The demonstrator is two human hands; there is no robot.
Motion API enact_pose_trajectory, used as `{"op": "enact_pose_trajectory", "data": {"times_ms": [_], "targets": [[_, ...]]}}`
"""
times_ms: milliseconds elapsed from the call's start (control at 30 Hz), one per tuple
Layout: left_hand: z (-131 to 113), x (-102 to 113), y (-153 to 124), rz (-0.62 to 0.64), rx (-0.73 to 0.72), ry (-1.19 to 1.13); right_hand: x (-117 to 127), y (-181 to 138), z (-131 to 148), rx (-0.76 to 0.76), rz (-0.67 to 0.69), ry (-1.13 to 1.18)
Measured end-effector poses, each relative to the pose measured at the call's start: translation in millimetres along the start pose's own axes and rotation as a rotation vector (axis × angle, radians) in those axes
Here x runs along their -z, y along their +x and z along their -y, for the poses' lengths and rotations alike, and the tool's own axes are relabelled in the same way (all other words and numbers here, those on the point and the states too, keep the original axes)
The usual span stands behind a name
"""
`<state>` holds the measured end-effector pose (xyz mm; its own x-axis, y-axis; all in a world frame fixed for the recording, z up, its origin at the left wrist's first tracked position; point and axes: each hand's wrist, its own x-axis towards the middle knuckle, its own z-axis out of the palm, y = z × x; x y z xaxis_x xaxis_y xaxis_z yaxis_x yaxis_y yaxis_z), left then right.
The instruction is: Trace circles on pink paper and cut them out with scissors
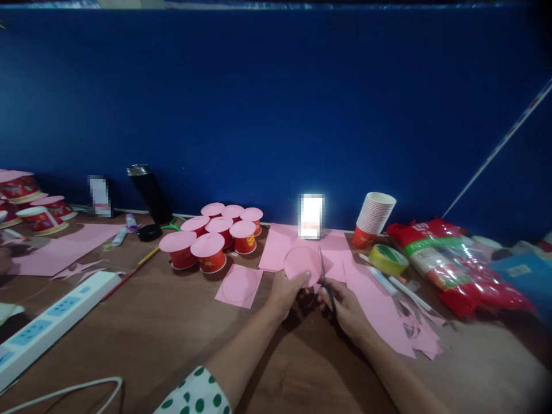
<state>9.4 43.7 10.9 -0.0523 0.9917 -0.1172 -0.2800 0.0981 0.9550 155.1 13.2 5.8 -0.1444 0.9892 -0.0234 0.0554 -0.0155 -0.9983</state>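
My left hand [285, 293] is closed on a round pink paper disc [302, 265], thumb on its face. In my right hand [342, 305] is a pair of dark scissors [330, 296], its blades pointing up along the disc's right edge. A scrap of pink paper hangs beside the blades. Left of my hands lies a pink paper square [239, 286] with a circle drawn on it. Behind it stand several red paper cups [211, 263], each topped with a pink disc. Pink sheets [276, 247] lie beyond my hands.
At the right are stacked cups [374, 215], yellow tape [388, 260], a red plastic pack [457, 264] and paper scraps [425, 336]. A white power strip [56, 322], a black flask [150, 195] and more lidded cups [43, 218] stand left. A blue panel [267, 115] rises behind.
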Motion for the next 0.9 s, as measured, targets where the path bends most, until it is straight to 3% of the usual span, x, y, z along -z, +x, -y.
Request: {"op": "enact_pose_trajectory", "data": {"times_ms": [900], "targets": [[0.5, 1.3, 0.7, 0.054, 0.018, -0.05, -0.5, 0.7, -1.2, 0.006, -0.027, 0.022]]}}
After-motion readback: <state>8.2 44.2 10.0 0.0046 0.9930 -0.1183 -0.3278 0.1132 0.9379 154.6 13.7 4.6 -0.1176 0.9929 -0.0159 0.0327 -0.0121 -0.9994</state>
